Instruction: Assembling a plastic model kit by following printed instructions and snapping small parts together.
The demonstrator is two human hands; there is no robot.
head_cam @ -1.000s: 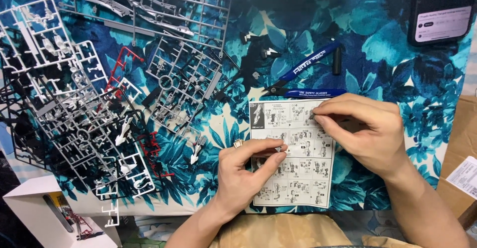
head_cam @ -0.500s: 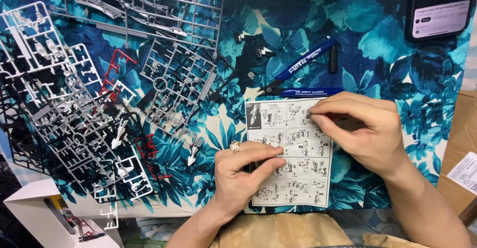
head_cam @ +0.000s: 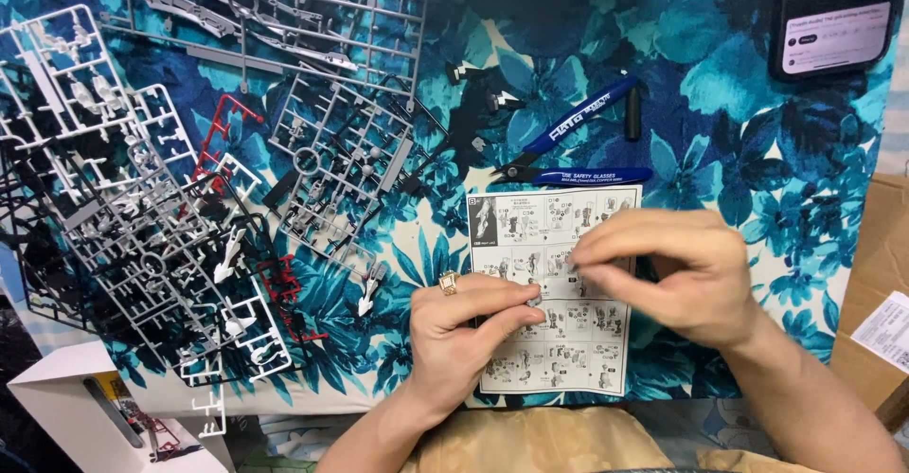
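White box: a white cardboard box (head_cam: 66,407) with a slot in its top sits at the lower left corner, off the edge of the cloth.
Sprue frames: white, grey, black and red plastic model-kit sprue frames (head_cam: 142,236) lie overlapping across the left half of the worktop, with a grey frame (head_cam: 346,165) nearest the hands.
Cloth: a blue and teal flower-print cloth (head_cam: 739,123) covers the worktop under everything.
Left hand: the left hand (head_cam: 469,331), a gold ring on one finger, rests over the lower left part of the sheet.
Left grip: thumb and forefinger are pinched together on a tiny grey plastic part (head_cam: 533,295); too small to tell its shape.
Instruction sheet: a white printed paper instruction sheet (head_cam: 554,355) with small black-and-white panels lies flat under both hands.
Nippers: blue-handled side-cutting nippers (head_cam: 578,146) lie just above the sheet's top edge, handles spread, apart from both hands.
Right hand: the right hand (head_cam: 677,274) hovers over the sheet's right side, blurred.
Right grip: fingertips drawn close together just beside the tiny part; whether they touch it I cannot tell.
Phone: a black smartphone (head_cam: 838,18) with a lit screen lies at the upper right.
Brown box: a brown cardboard box (head_cam: 881,246) stands at the right edge.
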